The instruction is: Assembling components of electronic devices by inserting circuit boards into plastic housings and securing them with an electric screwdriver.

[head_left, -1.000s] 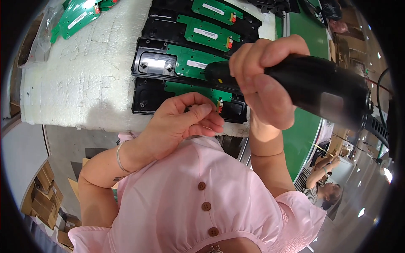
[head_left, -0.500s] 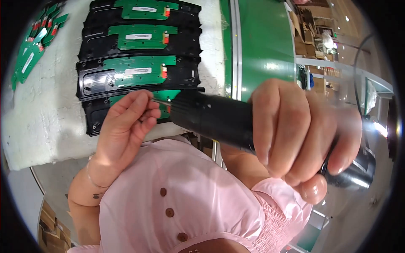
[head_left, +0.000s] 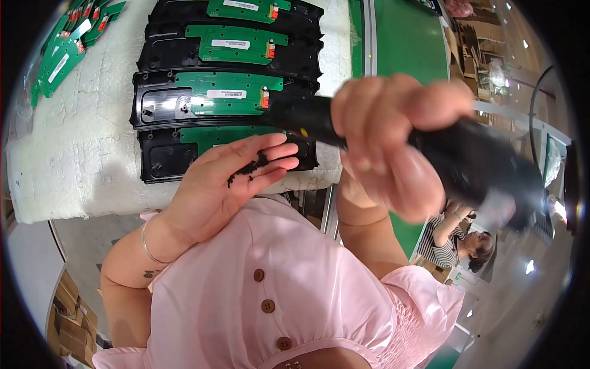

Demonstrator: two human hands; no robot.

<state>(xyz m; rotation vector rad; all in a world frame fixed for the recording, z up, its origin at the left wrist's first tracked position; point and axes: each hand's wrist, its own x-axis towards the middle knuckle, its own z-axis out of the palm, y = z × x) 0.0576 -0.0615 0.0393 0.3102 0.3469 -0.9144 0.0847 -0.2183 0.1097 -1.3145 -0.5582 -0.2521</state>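
My right hand grips a black electric screwdriver whose front end points left over the nearest trays. My left hand lies palm up with its fingers apart, and a small heap of black screws rests on the fingers. It hovers over the nearest black plastic tray, which carries a green circuit board. Three more black trays with green boards lie in a row behind it on a white foam sheet.
Loose green circuit boards lie at the far left of the foam sheet. A green conveyor belt runs along the right side. Another person in a striped top sits at lower right. Cardboard boxes stand on the floor at lower left.
My left hand has turned palm up and opened, showing the screws. My right hand with the screwdriver has swung up and to the right, and the view has shifted so the trays sit further left.
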